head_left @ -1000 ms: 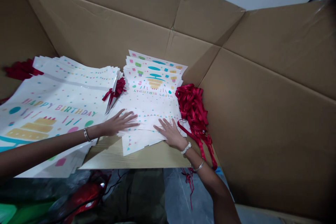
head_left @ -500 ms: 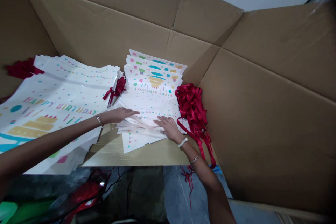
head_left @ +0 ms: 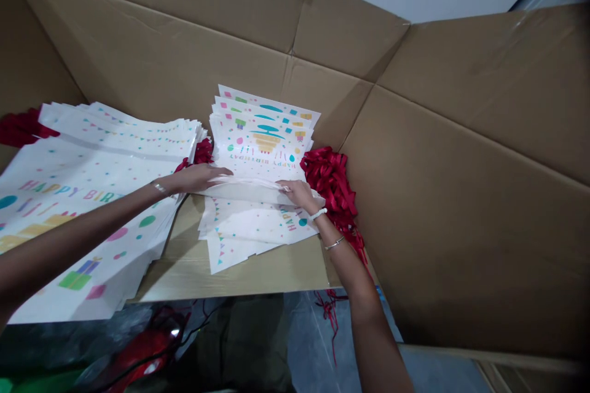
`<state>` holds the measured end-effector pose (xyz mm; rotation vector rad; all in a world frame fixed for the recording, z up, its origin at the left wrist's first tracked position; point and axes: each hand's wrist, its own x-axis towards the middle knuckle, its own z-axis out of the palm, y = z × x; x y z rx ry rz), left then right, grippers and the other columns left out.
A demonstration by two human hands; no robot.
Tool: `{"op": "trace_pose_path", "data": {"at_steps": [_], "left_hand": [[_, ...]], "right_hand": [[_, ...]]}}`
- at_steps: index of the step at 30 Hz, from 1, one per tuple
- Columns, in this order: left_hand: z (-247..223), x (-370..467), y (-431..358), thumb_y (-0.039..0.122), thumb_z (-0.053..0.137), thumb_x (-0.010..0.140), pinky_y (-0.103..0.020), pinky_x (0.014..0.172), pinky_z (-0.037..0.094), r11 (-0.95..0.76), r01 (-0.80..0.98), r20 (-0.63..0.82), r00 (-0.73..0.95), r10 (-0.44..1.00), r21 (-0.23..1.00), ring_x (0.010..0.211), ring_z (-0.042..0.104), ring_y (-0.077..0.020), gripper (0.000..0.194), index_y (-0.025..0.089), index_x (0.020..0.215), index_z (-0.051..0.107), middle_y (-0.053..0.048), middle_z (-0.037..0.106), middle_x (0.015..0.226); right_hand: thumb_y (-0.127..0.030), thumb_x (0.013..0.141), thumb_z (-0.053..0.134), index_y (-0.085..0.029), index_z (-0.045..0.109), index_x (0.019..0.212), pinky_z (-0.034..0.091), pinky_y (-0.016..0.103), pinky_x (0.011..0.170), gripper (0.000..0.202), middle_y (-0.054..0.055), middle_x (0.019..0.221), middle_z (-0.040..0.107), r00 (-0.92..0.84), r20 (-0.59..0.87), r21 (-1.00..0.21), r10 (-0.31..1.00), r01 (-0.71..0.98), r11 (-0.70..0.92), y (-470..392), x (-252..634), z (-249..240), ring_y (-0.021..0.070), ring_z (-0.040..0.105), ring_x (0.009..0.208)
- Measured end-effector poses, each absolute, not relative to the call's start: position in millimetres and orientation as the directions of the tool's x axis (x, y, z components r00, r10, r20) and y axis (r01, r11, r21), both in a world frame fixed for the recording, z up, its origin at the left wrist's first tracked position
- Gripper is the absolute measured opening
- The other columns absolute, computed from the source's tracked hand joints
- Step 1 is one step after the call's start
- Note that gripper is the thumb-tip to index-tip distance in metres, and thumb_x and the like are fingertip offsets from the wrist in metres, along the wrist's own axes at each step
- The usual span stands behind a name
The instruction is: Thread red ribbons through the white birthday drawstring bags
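At the far left, red bundle [head_left: 25, 128]: pokes out beside the left stack, close to the cardboard wall [head_left: 170, 55].
Left stack [head_left: 101, 166]: lies in overlapping layers, HAPPY BIRTHDAY print and cake reading upright; passes beneath the left forearm, with no fingers on it; shows no raised fold.
Ribbon at the gap [head_left: 203, 152]: sits between both stacks, just behind the left hand.
Left hand [head_left: 196, 178]: reaches to the left end of the lifted sheets [head_left: 244, 191], fingers over the edge, thumb hidden; cannot tell whether the grip is closed.
Middle stack [head_left: 258, 156]: rests on the tabletop [head_left: 239, 276], far part fanned back in steps, cake print upside down; near part partly raised.
Lifted sheets: stand up in a pale band across the stack, between both hands; look midway through handling, far part lying back, band not laid flat.
Lower sheets [head_left: 249, 227]: lie flat in front of the band, edges uneven, not squared up.
Right hand [head_left: 299, 194]: pinches the right end of the band, grip closed on the sheets.
Ribbon pile [head_left: 325, 178]: heaps in loops just right of the middle stack.
Loose strands [head_left: 332, 313]: hang below the front edge.
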<state>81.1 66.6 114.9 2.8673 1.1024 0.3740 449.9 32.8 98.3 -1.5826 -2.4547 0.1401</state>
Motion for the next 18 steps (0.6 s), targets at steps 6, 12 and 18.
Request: {"op": "trace_pose_path", "data": {"at_steps": [6, 12, 18], "left_hand": [[59.8, 130.8, -58.6, 0.044, 0.045, 0.104, -0.042, 0.109, 0.042, -0.781, 0.617, 0.385, 0.700, 0.601, 0.098, 0.129, 0.055, -0.0291, 0.049, 0.018, 0.143, 0.056, -0.015, 0.061, 0.139], [-29.5, 187.0, -103.5, 0.013, 0.047, 0.097, -0.055, 0.105, 0.042, -0.686, 0.713, 0.241, 0.698, 0.675, -0.143, 0.137, 0.048, -0.0395, 0.056, 0.016, 0.153, 0.049, -0.020, 0.051, 0.151], [-24.0, 187.0, -58.4, 0.003, 0.042, 0.094, -0.054, 0.091, 0.050, -0.568, 0.789, 0.195, 0.611, 0.767, -0.236, 0.118, 0.060, -0.0379, 0.050, 0.014, 0.140, 0.059, -0.024, 0.062, 0.131]], "right_hand": [[-0.027, 0.099, 0.059, -0.036, 0.070, 0.134, 0.053, 0.031, 0.096, 0.038, -0.001, 0.127, 0.073, -0.399, 0.120, -0.195, 0.909, 0.889, 0.415, 43.4, 447.0, 97.2, 0.0219, 0.069, 0.115], [-0.028, 0.098, 0.064, -0.032, 0.071, 0.134, 0.052, 0.029, 0.097, 0.036, -0.001, 0.131, 0.071, -0.378, 0.114, -0.220, 0.919, 0.892, 0.395, 45.2, 446.3, 99.8, 0.0220, 0.068, 0.119], [-0.032, 0.098, 0.066, -0.033, 0.070, 0.135, 0.052, 0.030, 0.098, 0.038, 0.000, 0.131, 0.071, -0.352, 0.081, -0.220, 0.932, 0.906, 0.362, 47.3, 445.8, 100.7, 0.0228, 0.067, 0.120]]}}
